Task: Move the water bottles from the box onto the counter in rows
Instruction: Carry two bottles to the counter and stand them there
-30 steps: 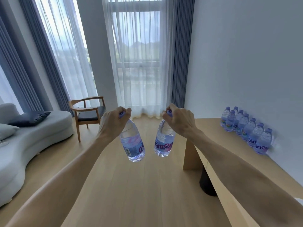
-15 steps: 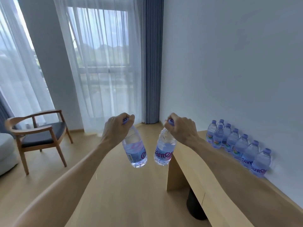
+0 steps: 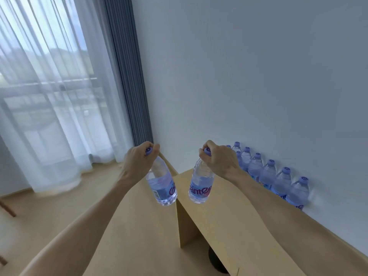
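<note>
Left hand (image 3: 137, 162) and right hand (image 3: 219, 159) each grip a hanging water bottle (image 3: 162, 186) (fingers curled round caps) near the counter (image 3: 229, 216).

A single head-worn wide-angle camera is looking forward and down along both outstretched forearms, facing the corner where the white wall (image 3: 258, 76) is meeting the curtained window (image 3: 49, 96). The near end of the desk (image 3: 249, 226) is lying close below on the right, while straight lines are bending toward the frame edges.
</note>
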Available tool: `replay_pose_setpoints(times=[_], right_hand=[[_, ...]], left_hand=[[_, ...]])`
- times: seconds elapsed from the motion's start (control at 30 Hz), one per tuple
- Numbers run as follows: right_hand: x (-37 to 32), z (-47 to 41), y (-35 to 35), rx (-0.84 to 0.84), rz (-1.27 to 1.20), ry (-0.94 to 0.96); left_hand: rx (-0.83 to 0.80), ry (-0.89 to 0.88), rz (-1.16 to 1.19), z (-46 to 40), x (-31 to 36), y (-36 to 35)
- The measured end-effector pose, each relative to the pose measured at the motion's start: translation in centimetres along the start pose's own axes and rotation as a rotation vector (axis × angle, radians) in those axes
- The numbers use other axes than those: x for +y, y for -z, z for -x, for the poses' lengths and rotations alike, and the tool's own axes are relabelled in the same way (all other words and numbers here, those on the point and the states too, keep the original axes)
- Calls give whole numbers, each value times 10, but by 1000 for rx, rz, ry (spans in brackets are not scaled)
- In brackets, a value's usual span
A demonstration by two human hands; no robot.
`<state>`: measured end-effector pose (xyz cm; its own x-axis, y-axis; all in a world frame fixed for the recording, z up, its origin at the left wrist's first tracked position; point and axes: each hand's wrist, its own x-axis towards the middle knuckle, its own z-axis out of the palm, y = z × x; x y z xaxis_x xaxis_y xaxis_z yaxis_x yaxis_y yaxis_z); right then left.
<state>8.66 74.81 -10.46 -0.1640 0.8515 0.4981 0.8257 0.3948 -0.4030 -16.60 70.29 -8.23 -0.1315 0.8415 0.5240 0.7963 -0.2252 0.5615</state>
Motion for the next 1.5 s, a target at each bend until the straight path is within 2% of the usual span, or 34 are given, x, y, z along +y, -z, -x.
replay_pose_setpoints(times=[0.33,0.57,0.77,0.9,1.1,1.5], right_hand=[[127,-66,-35,-58,107,-143],[197,-64,-34,-110,220,-323],[241,-50,-36,-95,301,-509],[262,-40,-36,-80,323,-643],[270,-22,-38,-14,379,-831],[286,-8,-48,-98,306,-902]], left_hand=[[-208,-43,79,-93,-6,-153],[-452,-105,188,-133,2,-251],[-673,-291,266,-161,15,-332],[-791,-498,316,-177,27,-377],[-957,-599,459,-184,46,-431],[-1050,-953,163,-174,71,-480]])
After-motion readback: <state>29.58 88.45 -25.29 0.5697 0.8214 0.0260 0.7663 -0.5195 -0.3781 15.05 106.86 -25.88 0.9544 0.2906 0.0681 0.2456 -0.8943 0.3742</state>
